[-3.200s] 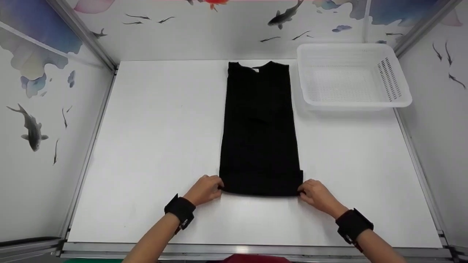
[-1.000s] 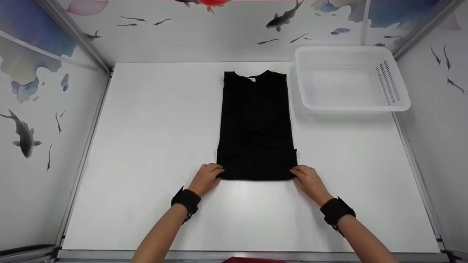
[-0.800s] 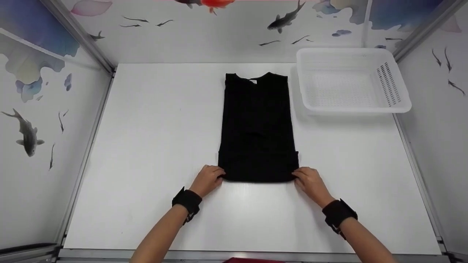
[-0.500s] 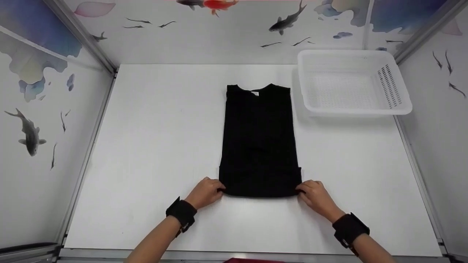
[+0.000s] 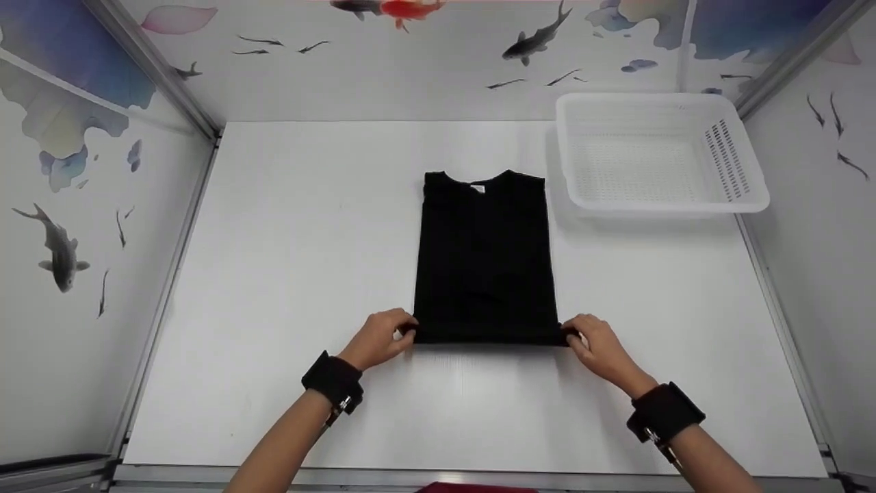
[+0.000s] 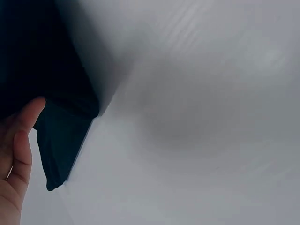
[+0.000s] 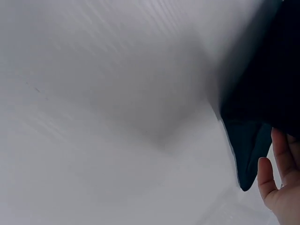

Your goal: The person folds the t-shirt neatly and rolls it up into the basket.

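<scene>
A black shirt (image 5: pixel 486 253) lies in a long narrow shape on the white table, neckline to the far side, with a small white label at the collar. Its near end forms a thick band, raised off the table. My left hand (image 5: pixel 381 337) pinches the left end of that band, and my right hand (image 5: pixel 602 348) pinches the right end. In the left wrist view, the raised shirt (image 6: pixel 37 51) hangs over the left fingertips (image 6: pixel 35 110). The right wrist view has the cloth (image 7: pixel 274 70) partly hiding the right hand's fingers (image 7: pixel 281 150).
A white perforated plastic basket (image 5: pixel 660 161) stands at the back right of the white table (image 5: pixel 294 226). Panels with painted fish enclose the table at the back and both sides. A metal rail (image 5: pixel 383 478) runs along the front edge.
The shirt was drawn toward the person, its neckline now nearer than before. Both hands have since raised the near edge and moved it forward, so the shirt looks shorter. The basket stays put.
</scene>
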`<state>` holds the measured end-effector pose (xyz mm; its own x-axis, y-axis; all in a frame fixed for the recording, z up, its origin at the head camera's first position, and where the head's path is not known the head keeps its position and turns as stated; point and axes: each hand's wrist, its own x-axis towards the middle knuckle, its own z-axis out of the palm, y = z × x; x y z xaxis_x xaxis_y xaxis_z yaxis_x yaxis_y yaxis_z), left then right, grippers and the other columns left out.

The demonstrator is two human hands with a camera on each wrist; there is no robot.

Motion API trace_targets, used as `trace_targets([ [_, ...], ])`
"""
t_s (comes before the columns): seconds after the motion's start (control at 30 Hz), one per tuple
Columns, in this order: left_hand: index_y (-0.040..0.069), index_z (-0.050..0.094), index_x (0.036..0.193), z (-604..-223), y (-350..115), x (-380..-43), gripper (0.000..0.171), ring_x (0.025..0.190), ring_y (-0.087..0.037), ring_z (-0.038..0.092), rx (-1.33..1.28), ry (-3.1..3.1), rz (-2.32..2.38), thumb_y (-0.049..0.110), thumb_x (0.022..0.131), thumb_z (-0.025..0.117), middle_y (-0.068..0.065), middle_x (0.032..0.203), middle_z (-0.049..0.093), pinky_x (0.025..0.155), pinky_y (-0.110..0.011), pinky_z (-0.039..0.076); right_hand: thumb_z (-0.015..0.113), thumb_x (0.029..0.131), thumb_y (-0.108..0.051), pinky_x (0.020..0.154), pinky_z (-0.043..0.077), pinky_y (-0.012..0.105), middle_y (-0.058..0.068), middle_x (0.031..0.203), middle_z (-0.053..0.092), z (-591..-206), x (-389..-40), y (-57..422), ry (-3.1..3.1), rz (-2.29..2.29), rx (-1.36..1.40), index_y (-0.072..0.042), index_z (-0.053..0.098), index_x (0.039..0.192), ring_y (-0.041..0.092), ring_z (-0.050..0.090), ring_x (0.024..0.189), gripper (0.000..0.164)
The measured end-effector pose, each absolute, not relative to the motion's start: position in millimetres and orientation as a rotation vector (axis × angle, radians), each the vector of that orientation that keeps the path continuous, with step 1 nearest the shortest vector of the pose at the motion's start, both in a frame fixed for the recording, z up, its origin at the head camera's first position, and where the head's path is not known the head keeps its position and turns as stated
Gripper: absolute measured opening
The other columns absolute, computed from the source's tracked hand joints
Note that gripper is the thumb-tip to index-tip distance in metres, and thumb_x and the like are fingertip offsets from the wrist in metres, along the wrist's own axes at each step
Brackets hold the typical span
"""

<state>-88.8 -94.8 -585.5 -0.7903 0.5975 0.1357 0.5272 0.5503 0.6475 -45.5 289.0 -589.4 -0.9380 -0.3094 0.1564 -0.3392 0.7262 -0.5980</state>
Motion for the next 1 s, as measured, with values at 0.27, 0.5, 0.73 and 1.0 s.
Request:
trace_targets([
  [0.27,-0.002,0.064,0.095,-588.7,-83.8,-133.5,0.014,0.076,-0.02,0.061,0.775,2.747,1.114,0.007,0.086,0.058,-0.011,0.088,0.063,0.066,-0.029,0.05,0.058,0.08,0.007,0.074,0.043,0.046,0.016,0.085,0.061,-586.7,-91.4,290.4,-2.857,1.091,0.404,0.006,0.06,0.089,0.033,0.056,0.083,0.009],
  [0.5,-0.001,0.066,0.101,-602.8,-73.5,-161.5,0.019,0.082,-0.024,0.062,0.408,2.746,1.164,0.01,0.088,0.057,-0.013,0.095,0.065,0.073,-0.033,0.05,0.053,0.088,0.001,0.079,0.042,0.047,0.021,0.093,0.058,-601.9,-123.9,281.8,-2.916,1.125,0.233,0.008,0.058,0.098,0.035,0.055,0.089,0.014],
  [0.73,0.0,0.063,0.109,-618.3,-58.5,-166.3,0.026,0.085,-0.026,0.062,0.196,2.79,1.079,0.016,0.089,0.057,-0.015,0.1,0.064,0.074,-0.034,0.05,0.049,0.091,-0.002,0.084,0.041,0.047,0.026,0.102,0.057,-622.3,-137.8,273.4,-3.02,1.065,0.048,0.01,0.056,0.106,0.038,0.053,0.097,0.021],
  [1.0,-0.001,0.06,0.113,-625.8,-46.4,-160.8,0.031,0.09,-0.031,0.053,0.217,2.994,0.886,0.016,0.087,0.06,-0.017,0.101,0.055,0.076,-0.039,0.046,0.053,0.089,-0.008,0.071,0.042,0.052,0.023,0.099,0.054,-621.8,-141.9,269.3,-3.095,0.734,0.043,0.005,0.058,0.106,0.04,0.051,0.09,0.022],
])
